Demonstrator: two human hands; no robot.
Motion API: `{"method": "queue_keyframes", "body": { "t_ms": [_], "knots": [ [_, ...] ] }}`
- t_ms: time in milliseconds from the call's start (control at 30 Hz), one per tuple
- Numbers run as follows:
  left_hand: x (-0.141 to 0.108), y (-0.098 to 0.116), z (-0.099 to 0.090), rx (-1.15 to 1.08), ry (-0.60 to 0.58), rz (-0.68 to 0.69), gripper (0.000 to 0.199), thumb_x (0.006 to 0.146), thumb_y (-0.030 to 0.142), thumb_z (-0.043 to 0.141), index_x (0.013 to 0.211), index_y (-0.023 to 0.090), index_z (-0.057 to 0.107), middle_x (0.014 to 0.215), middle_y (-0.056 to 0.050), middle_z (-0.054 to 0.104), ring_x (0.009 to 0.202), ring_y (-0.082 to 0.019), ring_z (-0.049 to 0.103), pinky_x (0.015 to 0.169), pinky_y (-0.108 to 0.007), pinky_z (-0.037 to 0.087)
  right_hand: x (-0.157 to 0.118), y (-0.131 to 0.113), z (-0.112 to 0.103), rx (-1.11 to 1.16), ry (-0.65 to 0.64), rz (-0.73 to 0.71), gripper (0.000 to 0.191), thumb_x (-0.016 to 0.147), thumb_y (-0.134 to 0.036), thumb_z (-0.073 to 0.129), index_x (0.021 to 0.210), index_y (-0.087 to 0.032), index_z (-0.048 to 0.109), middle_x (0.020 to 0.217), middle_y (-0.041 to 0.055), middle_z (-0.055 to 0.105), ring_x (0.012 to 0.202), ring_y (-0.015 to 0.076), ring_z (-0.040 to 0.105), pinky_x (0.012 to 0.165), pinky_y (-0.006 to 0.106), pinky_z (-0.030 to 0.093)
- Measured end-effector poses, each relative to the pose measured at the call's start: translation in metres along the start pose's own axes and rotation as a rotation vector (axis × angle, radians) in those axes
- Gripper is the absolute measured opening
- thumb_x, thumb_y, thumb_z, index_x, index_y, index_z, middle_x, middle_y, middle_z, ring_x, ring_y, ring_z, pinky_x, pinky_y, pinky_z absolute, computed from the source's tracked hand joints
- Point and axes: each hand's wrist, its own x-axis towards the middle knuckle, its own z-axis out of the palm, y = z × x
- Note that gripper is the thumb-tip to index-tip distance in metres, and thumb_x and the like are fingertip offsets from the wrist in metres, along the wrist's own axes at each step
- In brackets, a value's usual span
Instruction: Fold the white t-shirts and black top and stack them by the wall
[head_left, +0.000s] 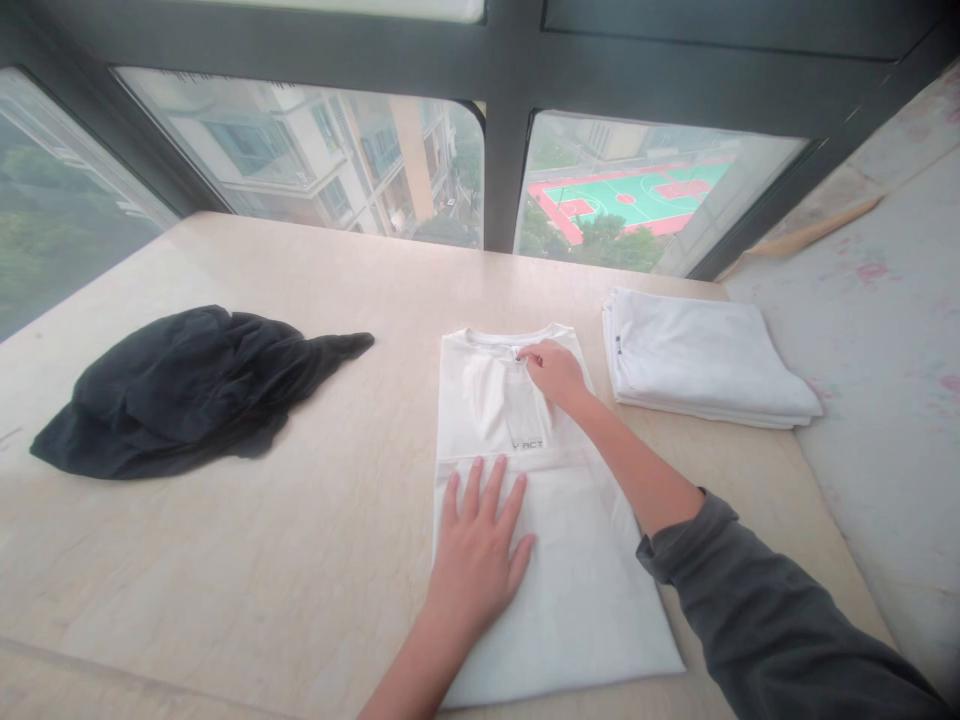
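A white T-shirt (570,560) lies flat, its sides folded in, with its collar towards the window and small dark lettering below the neck. My left hand (480,550) rests palm down on its middle, fingers spread. Near the collar, my right hand (553,372) has thumb and fingers pinched together at the neckline, over a small dark mark. The cloth between the collar and the lettering is slightly rumpled.
A crumpled black garment (180,395) lies on the pale stone surface (337,560) at the left. Folded white clothes (697,355) are stacked at the right, beside the patterned wall (885,400). Dark window frames (502,150) border the far edge.
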Motion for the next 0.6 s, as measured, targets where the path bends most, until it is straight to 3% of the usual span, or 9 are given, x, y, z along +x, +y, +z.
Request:
{"method": "queue_keyframes", "body": {
  "t_ms": [133, 200, 300, 467, 600],
  "knots": [
    [-0.001, 0.001, 0.000, 0.000, -0.002, 0.001, 0.060, 0.096, 0.049, 0.043, 0.153, 0.029, 0.036, 0.164, -0.005, 0.026, 0.150, -0.035, 0.024, 0.118, -0.059, 0.024, -0.004, -0.001, -0.005, 0.054, -0.028, -0.066, 0.042, 0.088, -0.021, 0.054, 0.128, -0.022, 0.065, 0.098, 0.0037, 0.072, 0.086, 0.0184, 0.063, 0.084, 0.031, 0.048],
    [0.000, 0.001, 0.001, -0.006, 0.003, 0.002, 0.061, 0.096, 0.049, 0.045, 0.153, 0.029, 0.037, 0.164, -0.005, 0.026, 0.150, -0.035, 0.024, 0.118, -0.058, 0.024, -0.011, 0.001, -0.008, 0.100, -0.023, -0.110, 0.042, 0.088, -0.020, 0.053, 0.128, -0.021, 0.064, 0.098, 0.0039, 0.073, 0.086, 0.0184, 0.064, 0.086, 0.032, 0.050],
    [0.001, 0.000, 0.002, -0.017, 0.017, 0.003, 0.061, 0.095, 0.047, 0.046, 0.152, 0.028, 0.038, 0.164, -0.006, 0.027, 0.149, -0.036, 0.025, 0.118, -0.059, 0.025, -0.036, 0.009, -0.013, 0.114, 0.019, -0.216, 0.038, 0.086, -0.015, 0.051, 0.119, -0.021, 0.067, 0.112, 0.0061, 0.072, 0.102, 0.0211, 0.065, 0.094, 0.036, 0.050],
    [-0.008, -0.001, -0.002, -0.020, 0.091, 0.031, 0.057, 0.094, 0.037, 0.051, 0.149, 0.022, 0.044, 0.161, -0.013, 0.033, 0.148, -0.035, 0.029, 0.117, -0.057, 0.028, -0.124, 0.024, -0.028, 0.078, 0.175, -0.359, 0.042, 0.087, -0.011, 0.050, 0.126, -0.020, 0.061, 0.127, 0.0098, 0.065, 0.121, 0.0228, 0.059, 0.105, 0.042, 0.048],
    [-0.047, 0.006, -0.011, 0.029, 0.163, 0.075, 0.052, 0.092, 0.028, 0.055, 0.143, 0.020, 0.049, 0.157, -0.013, 0.039, 0.144, -0.033, 0.035, 0.116, -0.054, 0.030, -0.222, 0.031, -0.048, 0.006, 0.170, -0.484, 0.038, 0.088, -0.007, 0.052, 0.122, -0.022, 0.061, 0.123, 0.0091, 0.067, 0.116, 0.0224, 0.060, 0.100, 0.044, 0.051]
  ]
}}
